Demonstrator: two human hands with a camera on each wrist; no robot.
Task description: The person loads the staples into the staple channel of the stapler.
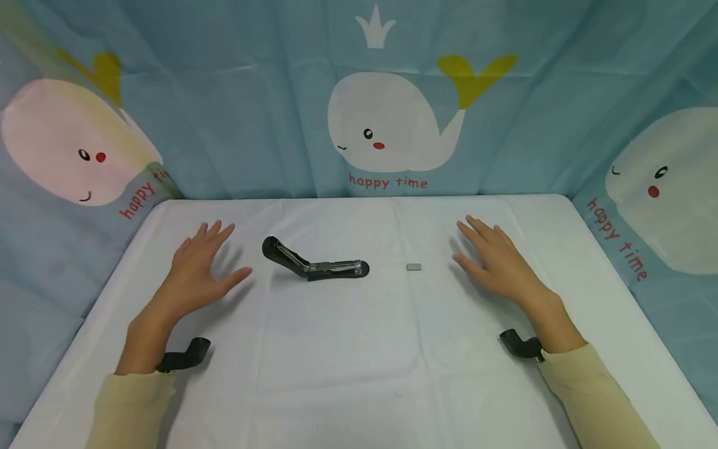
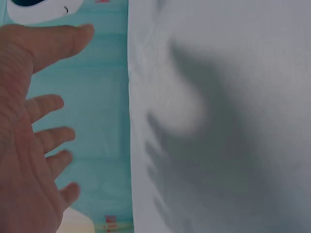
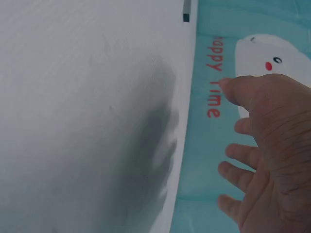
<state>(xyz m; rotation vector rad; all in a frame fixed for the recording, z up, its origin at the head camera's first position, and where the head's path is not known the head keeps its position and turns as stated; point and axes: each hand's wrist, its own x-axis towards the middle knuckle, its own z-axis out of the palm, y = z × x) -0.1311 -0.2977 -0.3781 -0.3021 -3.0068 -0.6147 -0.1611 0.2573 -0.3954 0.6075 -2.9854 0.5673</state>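
A black stapler (image 1: 336, 269) lies on the white table, its top arm swung up and back to the left so the metal staple channel shows. To its right sits a small grey strip of staples (image 1: 413, 267), which also shows at the top of the right wrist view as a grey piece with a dark end (image 3: 186, 17). My left hand (image 1: 193, 274) hovers left of the stapler, fingers spread and holding nothing. On the other side, my right hand (image 1: 499, 262) hovers right of the staples with its fingers extended, touching nothing.
A white cloth covers the table (image 1: 336, 349). Behind it and along both sides hangs a blue curtain (image 1: 235, 125) printed with whales. A black wrist camera mount (image 1: 187, 355) juts from the left wrist, and a similar mount (image 1: 520, 345) from the right.
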